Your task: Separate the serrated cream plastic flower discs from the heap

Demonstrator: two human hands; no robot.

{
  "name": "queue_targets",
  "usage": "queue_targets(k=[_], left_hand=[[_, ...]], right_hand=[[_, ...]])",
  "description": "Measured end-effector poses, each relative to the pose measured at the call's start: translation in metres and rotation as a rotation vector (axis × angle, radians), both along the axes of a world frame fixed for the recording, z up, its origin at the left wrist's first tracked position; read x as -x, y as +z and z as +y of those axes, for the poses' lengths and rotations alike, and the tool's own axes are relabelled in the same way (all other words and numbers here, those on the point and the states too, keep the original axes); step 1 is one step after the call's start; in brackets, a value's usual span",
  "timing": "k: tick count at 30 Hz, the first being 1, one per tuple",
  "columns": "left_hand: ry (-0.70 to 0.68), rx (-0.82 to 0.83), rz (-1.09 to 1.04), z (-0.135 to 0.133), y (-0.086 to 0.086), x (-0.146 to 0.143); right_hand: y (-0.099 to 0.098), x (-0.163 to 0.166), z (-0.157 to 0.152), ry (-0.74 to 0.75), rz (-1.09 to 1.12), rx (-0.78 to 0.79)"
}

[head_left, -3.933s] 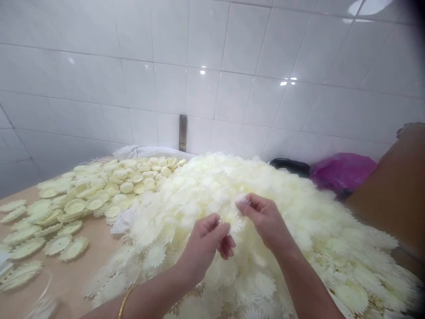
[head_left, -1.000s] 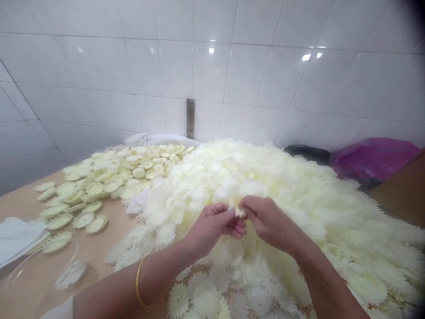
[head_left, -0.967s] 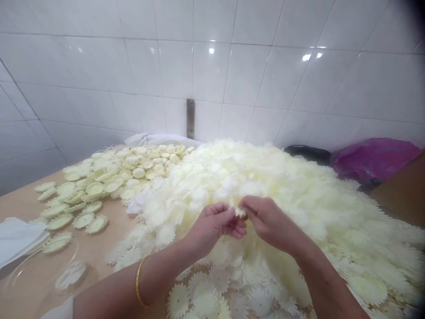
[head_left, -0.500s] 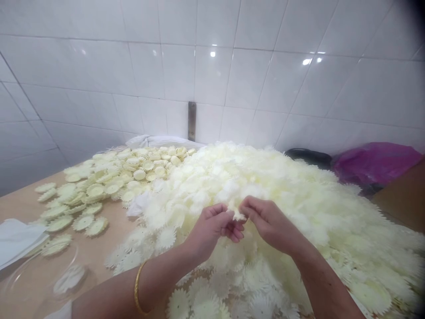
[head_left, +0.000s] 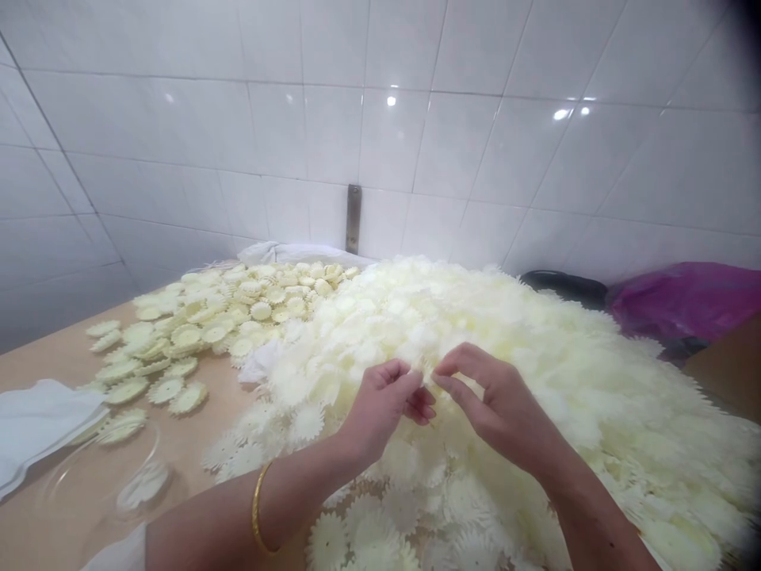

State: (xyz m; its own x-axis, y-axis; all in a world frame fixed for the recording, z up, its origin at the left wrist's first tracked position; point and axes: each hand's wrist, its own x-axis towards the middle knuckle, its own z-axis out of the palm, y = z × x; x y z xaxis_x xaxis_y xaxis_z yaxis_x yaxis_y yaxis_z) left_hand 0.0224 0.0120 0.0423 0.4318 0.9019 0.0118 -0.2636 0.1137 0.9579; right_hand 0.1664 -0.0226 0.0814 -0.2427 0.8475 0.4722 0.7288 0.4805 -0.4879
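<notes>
My left hand (head_left: 389,404) is closed in a pinch, thumb against forefinger, above a big heap of pale, jagged-edged flower pieces (head_left: 523,373). A small bit of a pale flower piece (head_left: 421,363) shows at its fingertips; the rest is hidden behind the fingers or blends into the heap. Just to the right, my right hand (head_left: 493,396) pinches with thumb and forefinger close to the left fingertips. Whatever lies between its tips is too small to make out. A gold bangle (head_left: 257,507) circles my left wrist.
Thicker stacked flower discs (head_left: 202,321) lie on the brown tabletop (head_left: 53,353) at the left. White sheets (head_left: 41,428) and a white piece with a clear loop (head_left: 143,485) lie nearer. A purple bag (head_left: 690,301) and a black object (head_left: 562,287) stand at the right by the tiled wall.
The view has shifted slightly left. The flower piece, earlier plainly visible between both hands, is now mostly out of sight. My right fingers have risen and arched a little.
</notes>
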Motion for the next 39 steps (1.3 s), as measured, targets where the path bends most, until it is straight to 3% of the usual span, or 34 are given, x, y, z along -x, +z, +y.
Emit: queue_targets(k=[9,25,39], left_hand=[[0.011,-0.064,0.081,-0.002,0.003,0.000],[-0.139,0.049,-0.055,0.005,-0.008,-0.001],[-0.050,0.088,-0.040,0.006,-0.005,-0.002]], right_hand=[[0.000,0.002,0.001,-0.033,-0.109,0.041],[0.001,-0.004,0.001,-0.007,0.063,0.267],[0.000,-0.016,0.006,-0.146,0.139,0.199]])
